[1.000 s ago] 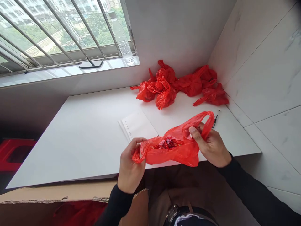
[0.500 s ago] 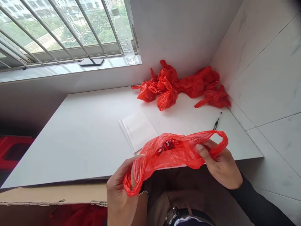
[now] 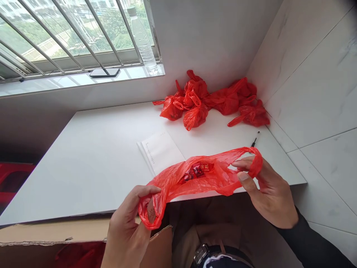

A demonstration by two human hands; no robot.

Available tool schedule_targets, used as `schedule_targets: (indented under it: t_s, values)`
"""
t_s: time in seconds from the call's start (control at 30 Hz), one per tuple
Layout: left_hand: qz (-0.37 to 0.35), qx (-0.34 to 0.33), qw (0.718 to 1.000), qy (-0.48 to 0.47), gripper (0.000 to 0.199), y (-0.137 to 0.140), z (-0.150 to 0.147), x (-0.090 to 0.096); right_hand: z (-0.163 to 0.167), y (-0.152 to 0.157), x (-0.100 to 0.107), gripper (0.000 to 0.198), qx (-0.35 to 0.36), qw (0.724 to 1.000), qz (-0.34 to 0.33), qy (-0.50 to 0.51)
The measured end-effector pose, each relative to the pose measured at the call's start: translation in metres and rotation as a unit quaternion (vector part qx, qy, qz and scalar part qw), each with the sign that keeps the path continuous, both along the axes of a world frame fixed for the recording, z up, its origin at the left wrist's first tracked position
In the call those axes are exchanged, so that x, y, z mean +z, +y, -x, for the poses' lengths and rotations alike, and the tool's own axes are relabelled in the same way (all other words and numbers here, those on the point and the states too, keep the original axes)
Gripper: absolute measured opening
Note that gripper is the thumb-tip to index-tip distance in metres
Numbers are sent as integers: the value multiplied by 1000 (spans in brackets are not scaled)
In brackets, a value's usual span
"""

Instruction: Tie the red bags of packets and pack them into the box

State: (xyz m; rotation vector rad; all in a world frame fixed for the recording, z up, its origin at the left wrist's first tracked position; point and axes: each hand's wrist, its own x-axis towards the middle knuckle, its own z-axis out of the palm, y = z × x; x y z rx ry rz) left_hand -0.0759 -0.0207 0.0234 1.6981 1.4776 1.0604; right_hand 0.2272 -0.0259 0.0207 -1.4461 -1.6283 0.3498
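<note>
A thin red plastic bag (image 3: 173, 186) is stretched between my hands at the table's front edge, its mouth facing up. Inside lie several small dark-red wrapped packets (image 3: 198, 169). My left hand (image 3: 132, 219) is closed on the bag's left handle, with the loop around its fingers. The right handle loops over the fingers of my right hand (image 3: 272, 193), and they hold that side up. On this hand, thumb and forefinger stand apart near the bag's edge.
Several tied red bags (image 3: 196, 96) sit along the back wall of the white table (image 3: 97, 156). A white notepad (image 3: 161, 149) and a black pen (image 3: 253, 142) lie behind my bag. A cardboard box (image 3: 55, 232) stands front left. The windowsill holds a phone (image 3: 104, 72) and a bottle (image 3: 145, 48).
My left hand has moved left and down with its handle. My right hand's thumb and forefinger have parted from the bag's side, and the handle now loops over its fingers.
</note>
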Motion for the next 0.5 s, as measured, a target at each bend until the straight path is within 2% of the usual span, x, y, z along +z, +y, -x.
schedule_targets:
  t_s: [0.07, 0.13, 0.2, 0.23, 0.3, 0.33, 0.37, 0.43, 0.5]
  values:
    - [-67, 48, 995, 52, 15, 8, 1, 1, 3, 8, 9, 15, -8, 1000, -25, 6]
    - [-68, 67, 995, -3, 17, 23, -5, 5, 7, 20, 18, 11, -5, 998, -65, 26]
    - [17, 29, 986, -161, 33, 45, -19, 11, 13, 35, 26, 5, 20, 991, -119, 62]
    - [72, 0, 967, -244, 39, 56, -27, 14, 17, 42, 30, 4, 43, 987, -133, 85]
    - [161, -42, 921, -352, 42, 76, -43, 21, 25, 54, 38, 7, 104, 979, -114, 136]
    - [188, -54, 908, -370, 39, 83, -49, 24, 30, 58, 42, 7, 135, 975, -87, 155]
    - [205, -66, 906, -365, 33, 87, -56, 26, 34, 62, 45, 8, 162, 971, -63, 165]
    - [208, -111, 922, -307, 21, 88, -66, 32, 44, 66, 52, 8, 197, 968, -44, 148]
    - [176, -190, 941, -217, 35, 81, -74, 37, 53, 68, 58, 9, 220, 969, -63, 89]
